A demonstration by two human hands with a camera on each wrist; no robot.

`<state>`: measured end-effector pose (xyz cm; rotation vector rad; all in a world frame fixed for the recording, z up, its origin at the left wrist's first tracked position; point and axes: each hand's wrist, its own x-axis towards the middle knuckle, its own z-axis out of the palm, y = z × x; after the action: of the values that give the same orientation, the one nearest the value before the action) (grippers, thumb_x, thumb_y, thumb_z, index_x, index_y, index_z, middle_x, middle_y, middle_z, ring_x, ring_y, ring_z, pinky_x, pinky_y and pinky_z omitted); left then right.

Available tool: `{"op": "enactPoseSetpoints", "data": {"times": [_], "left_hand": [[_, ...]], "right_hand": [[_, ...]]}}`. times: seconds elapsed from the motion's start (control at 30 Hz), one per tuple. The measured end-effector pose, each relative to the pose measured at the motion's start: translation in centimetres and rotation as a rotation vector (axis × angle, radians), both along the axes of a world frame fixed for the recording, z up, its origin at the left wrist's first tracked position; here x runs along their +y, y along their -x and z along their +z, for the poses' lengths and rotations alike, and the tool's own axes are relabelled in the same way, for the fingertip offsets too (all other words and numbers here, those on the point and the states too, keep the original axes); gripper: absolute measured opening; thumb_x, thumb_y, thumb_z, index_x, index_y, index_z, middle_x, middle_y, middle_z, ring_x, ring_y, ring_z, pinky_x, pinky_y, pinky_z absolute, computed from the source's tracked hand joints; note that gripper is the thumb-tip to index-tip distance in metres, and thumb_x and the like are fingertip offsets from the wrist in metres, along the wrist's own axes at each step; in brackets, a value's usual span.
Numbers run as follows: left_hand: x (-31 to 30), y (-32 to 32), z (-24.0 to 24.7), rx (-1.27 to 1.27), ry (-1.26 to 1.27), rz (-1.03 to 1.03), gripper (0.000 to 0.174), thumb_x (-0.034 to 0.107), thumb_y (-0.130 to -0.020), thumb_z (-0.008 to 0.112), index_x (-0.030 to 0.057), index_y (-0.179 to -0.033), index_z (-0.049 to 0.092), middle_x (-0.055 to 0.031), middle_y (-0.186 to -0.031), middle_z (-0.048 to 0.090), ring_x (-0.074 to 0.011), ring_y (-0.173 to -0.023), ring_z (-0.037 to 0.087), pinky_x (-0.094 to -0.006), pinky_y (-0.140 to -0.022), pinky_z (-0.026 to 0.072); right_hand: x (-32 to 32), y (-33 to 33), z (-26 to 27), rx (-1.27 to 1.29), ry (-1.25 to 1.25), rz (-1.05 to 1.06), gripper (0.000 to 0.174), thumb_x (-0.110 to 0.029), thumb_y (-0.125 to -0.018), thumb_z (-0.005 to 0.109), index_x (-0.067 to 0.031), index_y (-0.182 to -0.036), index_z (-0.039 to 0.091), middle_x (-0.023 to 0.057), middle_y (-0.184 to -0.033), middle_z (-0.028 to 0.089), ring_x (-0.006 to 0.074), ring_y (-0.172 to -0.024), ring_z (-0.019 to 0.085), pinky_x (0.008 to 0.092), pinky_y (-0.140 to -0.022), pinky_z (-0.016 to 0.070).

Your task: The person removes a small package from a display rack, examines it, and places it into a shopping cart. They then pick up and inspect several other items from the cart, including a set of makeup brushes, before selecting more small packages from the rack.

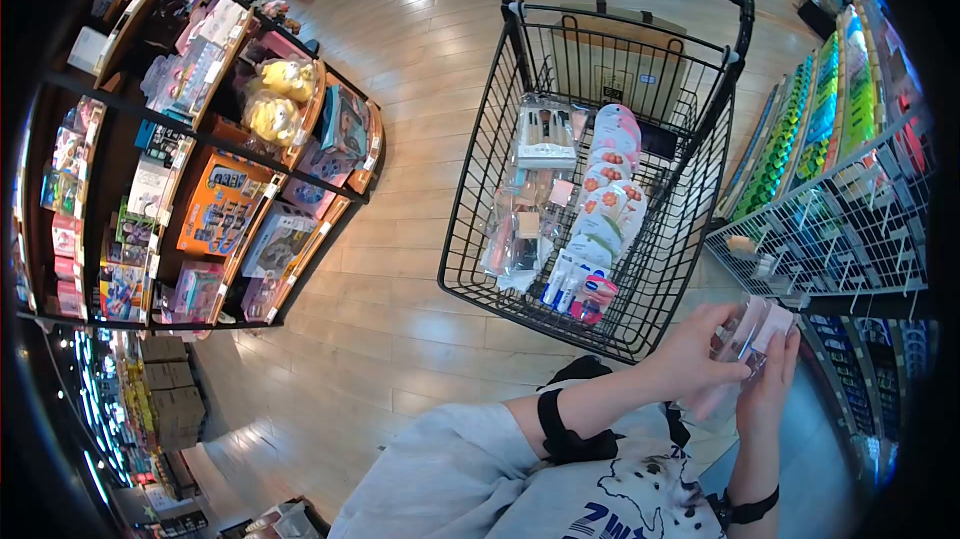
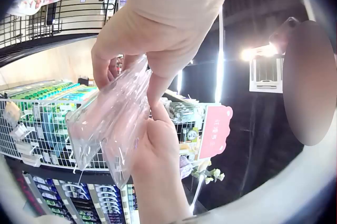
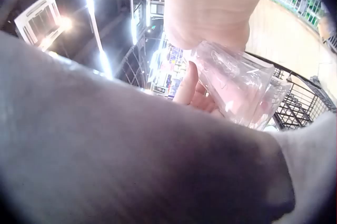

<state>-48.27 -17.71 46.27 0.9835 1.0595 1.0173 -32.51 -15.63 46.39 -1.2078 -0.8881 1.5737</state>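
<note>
Near the cart's front right corner, both hands are on clear plastic packets (image 2: 113, 124) with pale pink contents. My left hand (image 1: 695, 349) pinches the packets at their gathered top edge, fingers on one side and thumb on the other. From the far side, my right hand (image 1: 768, 379) holds them, its thumb along the plastic. In the right wrist view the clear packets (image 3: 237, 84) hang between my right hand (image 3: 210, 13) and the left hand's fingers (image 3: 189, 90). The exact kind of the pink contents cannot be told.
A black wire shopping cart (image 1: 470, 209) holds a brush set (image 1: 547, 131), clear packets (image 1: 520, 229), round floral-printed packs (image 1: 605, 194) and small blue-and-white packs (image 1: 568, 277). White wire racks (image 1: 830, 249) stand close on the right. Stocked shelves (image 1: 200, 159) line the left, across a wooden floor (image 1: 400, 139).
</note>
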Motion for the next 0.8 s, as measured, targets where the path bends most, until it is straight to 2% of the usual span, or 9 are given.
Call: {"op": "enactPoseSetpoints", "data": {"times": [0.2,0.47,0.57,0.6,0.63,0.67,0.7,0.73,0.8], "left_hand": [[0.4,-0.7,-1.1,-0.044,0.019,0.012,0.069,0.020,-0.069,0.074,0.0014,-0.126,0.039,-0.0127,-0.115,0.039,-0.0214,-0.091,0.050,-0.0313,-0.074,0.0498],[0.3,-0.3,-1.5,-0.057,0.093,-0.114,0.067,0.029,-0.073,0.071,0.0037,-0.127,0.041,-0.0127,-0.104,0.052,-0.0208,-0.092,0.052,-0.0319,-0.076,0.0488],[0.2,3.3,-5.2,0.356,-0.017,0.039,0.058,0.033,-0.076,0.068,0.0054,-0.123,0.048,-0.0176,-0.116,0.051,-0.0190,-0.101,0.051,-0.0293,-0.077,0.0477],[0.1,5.3,-8.2,0.534,-0.077,0.173,0.055,0.033,-0.077,0.068,0.0044,-0.120,0.050,-0.0180,-0.112,0.055,-0.0193,-0.102,0.053,-0.0301,-0.080,0.0465],[0.8,8.4,-5.7,0.518,0.266,0.194,0.053,0.031,-0.077,0.068,0.0036,-0.119,0.052,-0.0169,-0.104,0.059,-0.0223,-0.101,0.055,-0.0328,-0.085,0.0447],[0.7,10.9,-5.4,0.462,0.371,0.317,0.050,0.030,-0.076,0.068,0.0016,-0.115,0.054,-0.0159,-0.101,0.061,-0.0259,-0.096,0.059,-0.0348,-0.085,0.0450],[0.1,14.4,-12.5,0.951,0.214,0.368,0.047,0.032,-0.077,0.066,-0.0002,-0.111,0.057,-0.0172,-0.106,0.060,-0.0282,-0.094,0.060,-0.0361,-0.083,0.0468],[-0.3,17.7,-14.4,1.025,0.236,0.362,0.047,0.033,-0.077,0.065,-0.0018,-0.108,0.058,-0.0182,-0.107,0.060,-0.0303,-0.091,0.061,-0.0372,-0.081,0.0475],[-0.9,23.2,-19.2,0.926,0.542,0.410,0.047,0.034,-0.070,0.070,0.0024,-0.103,0.062,-0.0175,-0.096,0.063,-0.0299,-0.093,0.060,-0.0354,-0.085,0.0448]], "right_hand": [[0.3,0.0,0.8,0.071,-0.008,0.037,0.037,-0.024,-0.094,0.043,-0.0057,-0.125,0.034,0.0082,-0.120,0.047,0.0189,-0.105,0.050,0.0348,-0.089,0.0413],[0.2,-2.2,-0.3,0.105,0.176,0.096,0.036,-0.020,-0.091,0.051,-0.0037,-0.122,0.041,0.0070,-0.109,0.055,0.0164,-0.101,0.053,0.0321,-0.085,0.0429],[0.0,-5.0,-1.9,0.048,0.133,-0.007,0.033,-0.026,-0.091,0.050,-0.0066,-0.118,0.046,0.0030,-0.109,0.056,0.0135,-0.100,0.052,0.0291,-0.085,0.0407],[-0.1,-5.8,-1.4,0.069,0.143,0.008,0.032,-0.026,-0.092,0.049,-0.0077,-0.118,0.047,0.0014,-0.109,0.055,0.0114,-0.100,0.051,0.0277,-0.085,0.0387],[-0.2,-6.5,-1.1,0.071,0.139,0.000,0.032,-0.026,-0.092,0.049,-0.0077,-0.118,0.047,0.0014,-0.109,0.055,0.0114,-0.100,0.051,0.0277,-0.085,0.0387],[-0.3,-7.1,-0.9,0.056,0.151,-0.052,0.033,-0.026,-0.092,0.049,-0.0076,-0.118,0.046,0.0015,-0.108,0.055,0.0116,-0.100,0.051,0.0277,-0.085,0.0389],[-0.4,-7.7,-0.8,0.041,0.163,-0.104,0.033,-0.026,-0.092,0.049,-0.0075,-0.119,0.046,0.0016,-0.108,0.055,0.0117,-0.099,0.051,0.0278,-0.085,0.0390],[-0.6,-8.5,-1.0,0.037,0.127,-0.088,0.035,-0.028,-0.092,0.049,-0.0072,-0.120,0.046,0.0017,-0.109,0.055,0.0115,-0.099,0.051,0.0280,-0.084,0.0393],[-1.1,-10.2,-1.6,0.063,0.136,-0.115,0.034,-0.027,-0.092,0.049,-0.0063,-0.119,0.046,0.0027,-0.108,0.055,0.0120,-0.098,0.051,0.0279,-0.083,0.0400]]}}
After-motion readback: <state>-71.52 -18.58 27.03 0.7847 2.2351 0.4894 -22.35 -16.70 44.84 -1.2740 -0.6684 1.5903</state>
